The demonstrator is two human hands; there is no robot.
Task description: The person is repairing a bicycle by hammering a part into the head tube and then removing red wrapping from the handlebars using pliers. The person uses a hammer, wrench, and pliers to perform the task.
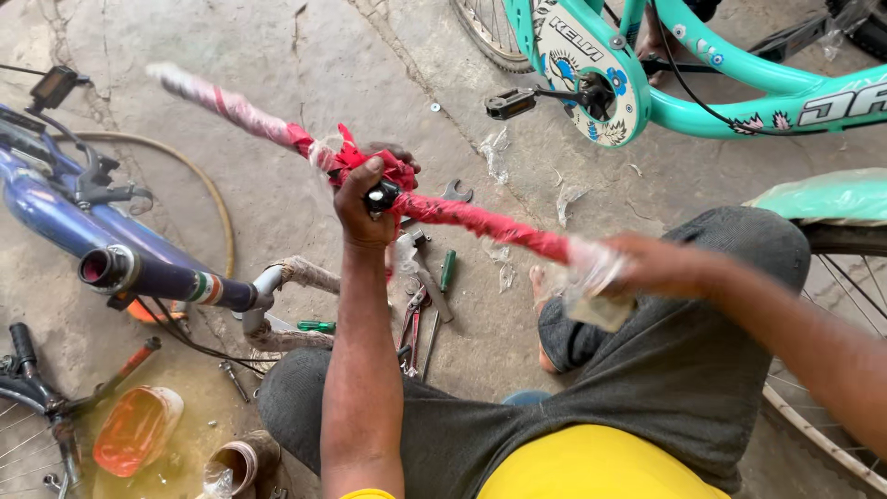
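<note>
Left hand [365, 208] is clamped on the middle of a red-wrapped handlebar [480, 222] by its black stem clamp, and the right hand [637, 263] grips the near end through loose clear plastic wrap [591, 277], the bar held up in the air over the knees, above tools [425, 296] lying on the concrete floor [305, 65]. Risk as I judge it: the right grip sits on slippery wrap, so that end could slide out and the bar swing or drop onto the tools or the blue bike frame [139, 268] close at left.
</note>
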